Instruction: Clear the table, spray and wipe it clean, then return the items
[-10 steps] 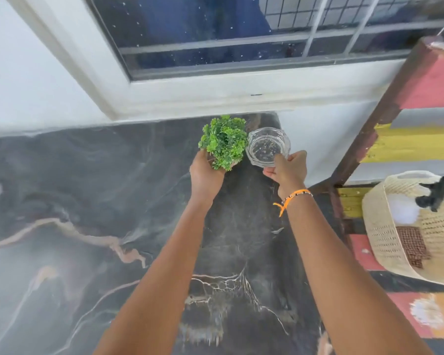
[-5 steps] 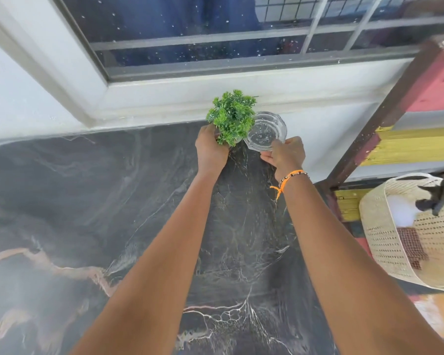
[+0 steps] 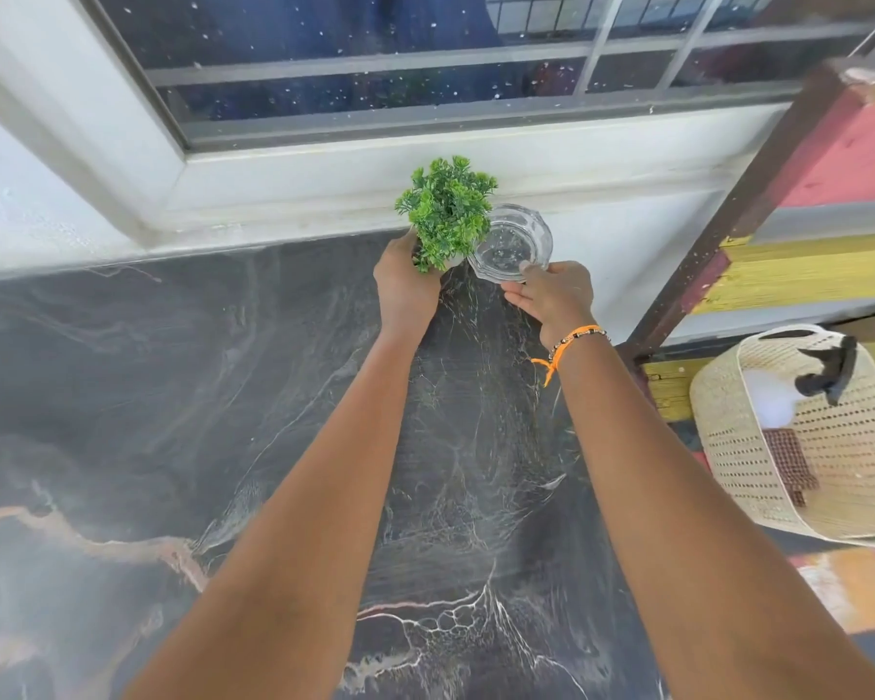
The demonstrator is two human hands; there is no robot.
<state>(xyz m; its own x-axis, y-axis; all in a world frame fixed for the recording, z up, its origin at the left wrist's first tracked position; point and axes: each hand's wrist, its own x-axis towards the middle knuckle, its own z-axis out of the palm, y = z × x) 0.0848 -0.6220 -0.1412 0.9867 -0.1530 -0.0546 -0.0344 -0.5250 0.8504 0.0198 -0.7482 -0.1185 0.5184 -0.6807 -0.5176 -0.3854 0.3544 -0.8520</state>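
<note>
Table [image 3: 183,396], dark marbled stone, lies bare beneath your outstretched arms. At its far edge your left hand [image 3: 406,290] wraps its fingers round a small potted plant [image 3: 448,209], and your right hand [image 3: 556,295] pinches a glass bowl's [image 3: 511,240] rim, probably setting both back against the window wall [image 3: 602,214].

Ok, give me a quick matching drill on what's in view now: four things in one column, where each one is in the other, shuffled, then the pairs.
Things:
1. plant
2. glass bowl
3. spray bottle
4. bracelet

Places:
A. standing in the basket
B. on the right wrist
C. gripped by the left hand
D. pinched at its rim by the right hand

Pairs: 1-C, 2-D, 3-A, 4-B
</note>
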